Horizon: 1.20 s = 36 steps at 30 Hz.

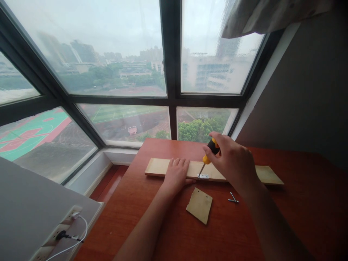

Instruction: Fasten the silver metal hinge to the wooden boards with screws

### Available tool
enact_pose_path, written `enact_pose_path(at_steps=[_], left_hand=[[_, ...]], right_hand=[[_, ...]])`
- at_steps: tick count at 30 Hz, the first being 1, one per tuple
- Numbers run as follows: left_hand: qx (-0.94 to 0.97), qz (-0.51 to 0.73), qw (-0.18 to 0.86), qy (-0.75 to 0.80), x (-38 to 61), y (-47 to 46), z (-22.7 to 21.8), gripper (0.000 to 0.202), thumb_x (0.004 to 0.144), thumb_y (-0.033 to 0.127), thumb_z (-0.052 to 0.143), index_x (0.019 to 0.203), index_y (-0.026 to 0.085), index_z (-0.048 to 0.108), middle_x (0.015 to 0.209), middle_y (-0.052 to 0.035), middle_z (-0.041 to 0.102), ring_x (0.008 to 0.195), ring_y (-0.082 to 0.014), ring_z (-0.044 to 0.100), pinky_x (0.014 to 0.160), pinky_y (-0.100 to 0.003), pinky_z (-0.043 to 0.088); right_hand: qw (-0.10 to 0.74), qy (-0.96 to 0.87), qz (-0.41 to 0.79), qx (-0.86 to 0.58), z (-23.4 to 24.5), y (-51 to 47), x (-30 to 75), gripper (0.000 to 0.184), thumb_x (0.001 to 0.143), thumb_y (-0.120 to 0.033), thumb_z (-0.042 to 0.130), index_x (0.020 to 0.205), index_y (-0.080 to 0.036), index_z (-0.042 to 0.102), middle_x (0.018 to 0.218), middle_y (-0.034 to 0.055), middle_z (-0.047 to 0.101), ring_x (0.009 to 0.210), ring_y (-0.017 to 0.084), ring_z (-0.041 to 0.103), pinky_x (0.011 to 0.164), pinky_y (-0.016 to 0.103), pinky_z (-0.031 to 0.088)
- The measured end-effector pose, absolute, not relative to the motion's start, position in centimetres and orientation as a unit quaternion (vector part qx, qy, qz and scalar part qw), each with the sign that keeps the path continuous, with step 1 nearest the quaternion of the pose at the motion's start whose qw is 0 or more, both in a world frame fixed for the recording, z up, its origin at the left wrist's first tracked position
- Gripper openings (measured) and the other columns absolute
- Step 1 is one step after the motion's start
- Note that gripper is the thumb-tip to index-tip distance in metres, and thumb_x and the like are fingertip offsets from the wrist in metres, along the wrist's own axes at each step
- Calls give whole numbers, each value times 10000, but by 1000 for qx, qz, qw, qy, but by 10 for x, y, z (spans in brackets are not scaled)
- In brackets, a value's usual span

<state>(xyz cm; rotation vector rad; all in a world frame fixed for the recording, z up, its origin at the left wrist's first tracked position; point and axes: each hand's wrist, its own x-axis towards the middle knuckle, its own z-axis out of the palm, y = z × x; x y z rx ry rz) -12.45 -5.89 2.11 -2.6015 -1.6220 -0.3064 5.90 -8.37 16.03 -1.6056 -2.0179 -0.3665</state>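
Note:
A long pale wooden board (pixel 268 174) lies across a reddish-brown table (pixel 299 203). My left hand (pixel 176 173) rests flat on the board with fingers stretched out, pressing it down. My right hand (pixel 232 164) is wrapped round a yellow and black screwdriver (pixel 210 153), held tilted. The screwdriver's tip meets a small metal bracket (pixel 203 176) on the board's near edge. A small square piece of wood (pixel 199 205) with holes lies on the table in front of the board. Two loose screws (pixel 233 198) lie to its right.
Large windows (pixel 122 54) stand right behind the table, showing sports fields and buildings outside. A grey wall (pixel 307 90) is on the right. At lower left a white power strip (pixel 58 232) with a black plug and a white cable sits on a grey surface.

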Motion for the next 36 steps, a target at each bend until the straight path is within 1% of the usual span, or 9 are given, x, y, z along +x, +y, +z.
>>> enact_pose_path(at_steps=[7, 9, 12, 14, 18, 22, 29, 33, 36], left_hand=[[-841, -107, 28, -530, -124, -59, 21, 805, 683, 670, 656, 1301, 191, 464, 1244, -148, 555, 1168, -324, 481, 1052, -472, 295], [-841, -109, 29, -529, -124, -58, 21, 805, 680, 668, 661, 1295, 185, 470, 1241, -151, 558, 1167, -324, 480, 1052, -470, 296], [-840, -110, 29, -531, -123, -58, 20, 792, 674, 660, 673, 1279, 185, 482, 1224, -148, 566, 1153, -321, 488, 1046, -470, 302], [-838, -110, 28, -534, -123, -57, 20, 776, 673, 653, 679, 1269, 194, 489, 1214, -141, 571, 1138, -319, 497, 1040, -472, 306], [-837, -109, 27, -535, -123, -56, 21, 774, 669, 643, 688, 1267, 193, 493, 1220, -146, 569, 1139, -322, 500, 1043, -478, 302], [-836, -109, 22, -537, -122, -56, 22, 763, 667, 644, 690, 1260, 203, 499, 1222, -145, 573, 1138, -325, 506, 1046, -487, 300], [-839, -106, 25, -533, -123, -56, 21, 780, 667, 643, 690, 1267, 188, 489, 1231, -149, 565, 1159, -323, 490, 1052, -487, 293], [-841, -103, 22, -530, -124, -55, 21, 783, 666, 645, 690, 1271, 193, 485, 1230, -145, 565, 1163, -317, 489, 1055, -478, 290], [-841, -102, 19, -531, -124, -55, 21, 799, 658, 642, 699, 1276, 187, 479, 1240, -146, 556, 1165, -319, 487, 1053, -478, 293]], right_hand=[[249, -801, -59, -541, 174, -80, 61, 368, 827, -307, 506, 1188, -236, 503, 1125, 36, 668, 900, 228, 647, 658, 314, 415], [206, -797, -91, -560, 182, -80, 60, 262, 868, -388, 471, 1074, -250, 553, 984, 30, 698, 789, 226, 653, 570, 306, 357], [134, -777, -155, -596, 191, -78, 58, 337, 894, -529, 409, 880, -238, 579, 705, 36, 667, 618, 223, 621, 494, 300, 229], [111, -785, -157, -589, 195, -76, 60, 332, 900, -514, 402, 831, -237, 571, 659, 31, 647, 593, 210, 606, 492, 298, 204], [135, -824, -57, -548, 197, -72, 68, 199, 856, -377, 482, 989, -260, 572, 818, 6, 682, 673, 179, 605, 537, 280, 297], [155, -844, 35, -512, 197, -71, 73, 326, 795, -290, 530, 1117, -248, 538, 895, 3, 682, 756, 163, 609, 610, 261, 371], [94, -797, -138, -581, 199, -71, 63, 393, 901, -549, 369, 907, -229, 598, 687, 43, 656, 594, 207, 595, 512, 287, 276], [114, -834, -61, -536, 202, -70, 66, 270, 866, -397, 465, 1045, -240, 593, 818, 32, 693, 665, 190, 614, 540, 280, 328], [134, -855, 18, -501, 203, -71, 68, 393, 790, -282, 533, 1181, -237, 550, 975, 39, 699, 762, 174, 630, 601, 263, 387]])
